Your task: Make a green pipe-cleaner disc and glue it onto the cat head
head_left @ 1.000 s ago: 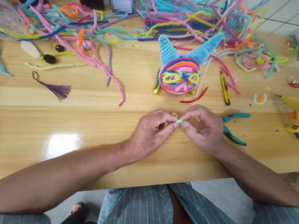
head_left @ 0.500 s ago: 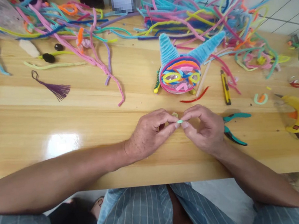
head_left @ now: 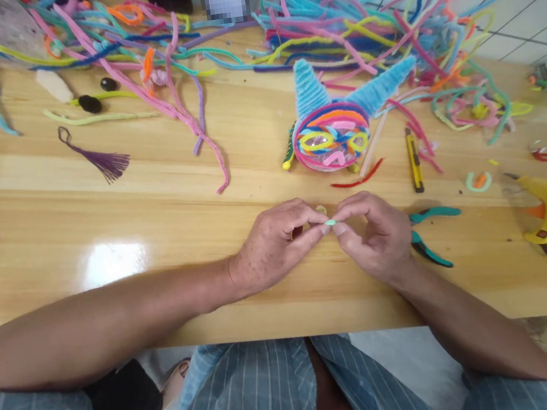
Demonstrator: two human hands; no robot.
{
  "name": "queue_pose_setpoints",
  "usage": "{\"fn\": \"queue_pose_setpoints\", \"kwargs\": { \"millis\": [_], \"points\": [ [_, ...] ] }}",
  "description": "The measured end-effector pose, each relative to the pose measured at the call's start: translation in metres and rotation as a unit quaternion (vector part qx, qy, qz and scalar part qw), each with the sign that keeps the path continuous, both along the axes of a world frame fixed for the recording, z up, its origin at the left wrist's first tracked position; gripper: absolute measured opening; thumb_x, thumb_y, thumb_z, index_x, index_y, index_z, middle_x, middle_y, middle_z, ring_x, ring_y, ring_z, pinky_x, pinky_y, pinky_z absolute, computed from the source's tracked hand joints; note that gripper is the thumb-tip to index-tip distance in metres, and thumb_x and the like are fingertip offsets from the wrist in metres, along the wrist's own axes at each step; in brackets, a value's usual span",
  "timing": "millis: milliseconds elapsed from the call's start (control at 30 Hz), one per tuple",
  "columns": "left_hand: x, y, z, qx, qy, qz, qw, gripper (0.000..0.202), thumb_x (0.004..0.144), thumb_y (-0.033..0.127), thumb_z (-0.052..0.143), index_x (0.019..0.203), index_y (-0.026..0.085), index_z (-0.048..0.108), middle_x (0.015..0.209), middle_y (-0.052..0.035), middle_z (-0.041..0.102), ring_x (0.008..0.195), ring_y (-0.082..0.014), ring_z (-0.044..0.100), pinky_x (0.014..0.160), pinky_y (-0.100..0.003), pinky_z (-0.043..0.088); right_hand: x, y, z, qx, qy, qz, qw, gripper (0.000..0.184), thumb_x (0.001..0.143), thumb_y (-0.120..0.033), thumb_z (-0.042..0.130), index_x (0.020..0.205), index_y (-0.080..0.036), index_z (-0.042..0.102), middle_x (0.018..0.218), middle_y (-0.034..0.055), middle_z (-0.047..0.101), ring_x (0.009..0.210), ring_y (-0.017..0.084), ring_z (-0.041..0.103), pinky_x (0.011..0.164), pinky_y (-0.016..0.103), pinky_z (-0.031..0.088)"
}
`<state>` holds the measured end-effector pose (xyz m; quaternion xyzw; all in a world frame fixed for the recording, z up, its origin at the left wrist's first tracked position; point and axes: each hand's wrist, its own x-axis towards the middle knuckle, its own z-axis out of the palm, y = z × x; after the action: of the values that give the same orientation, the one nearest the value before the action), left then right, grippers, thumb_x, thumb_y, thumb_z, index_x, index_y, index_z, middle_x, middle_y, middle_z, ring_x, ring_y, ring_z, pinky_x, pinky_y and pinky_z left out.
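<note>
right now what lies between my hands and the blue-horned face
In the head view, a thin red strip, plus a small yellowish piece close by the left hand.

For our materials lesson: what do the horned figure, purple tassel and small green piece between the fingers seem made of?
Horned figure: mostly fuzzy, matt pipe cleaner, apparently; its blue horns show ridged rows.
Purple tassel: likely smooth thread; fine strands fan out.
Small green piece: possibly pipe cleaner, too small to confirm; finish unclear.
</note>
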<state>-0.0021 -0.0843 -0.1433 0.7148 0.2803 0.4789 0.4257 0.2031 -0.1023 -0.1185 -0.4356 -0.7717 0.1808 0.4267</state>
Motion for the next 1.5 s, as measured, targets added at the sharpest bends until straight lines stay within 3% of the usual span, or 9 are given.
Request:
{"fn": "queue_pose_setpoints", "kwargs": {
  "millis": [667, 1500],
  "points": [
    [0.0008, -0.0007, 0.0018, -0.012, 0.006, -0.007, 1.0, 0.005, 0.099, 0.015, 0.077, 0.103, 0.015, 0.074, 0.084, 0.0004, 0.071, 0.067, -0.0069, 0.058, 0.063, -0.019, 0.047, -0.0002, 0.0001, -0.0004, 0.003, 0.005, 0.001, 1.0, 0.018, 0.09, -0.012, 0.071, 0.097, -0.029, 0.069, 0.086, -0.0012, 0.076, 0.076, 0.018, 0.072, 0.068, 0.033, 0.058],
    [0.0004, -0.0011, 0.0, -0.031, 0.006, 0.001, 0.999, 0.003, 0.1, 0.016, 0.075, 0.098, 0.018, 0.074, 0.081, 0.0011, 0.071, 0.07, -0.0091, 0.063, 0.066, -0.02, 0.05, -0.0002, 0.0002, -0.0006, -0.008, -0.007, -0.004, 1.0, 0.022, 0.087, -0.012, 0.071, 0.1, -0.03, 0.07, 0.087, -0.0008, 0.077, 0.073, 0.019, 0.072, 0.068, 0.035, 0.059]
  ]
}}
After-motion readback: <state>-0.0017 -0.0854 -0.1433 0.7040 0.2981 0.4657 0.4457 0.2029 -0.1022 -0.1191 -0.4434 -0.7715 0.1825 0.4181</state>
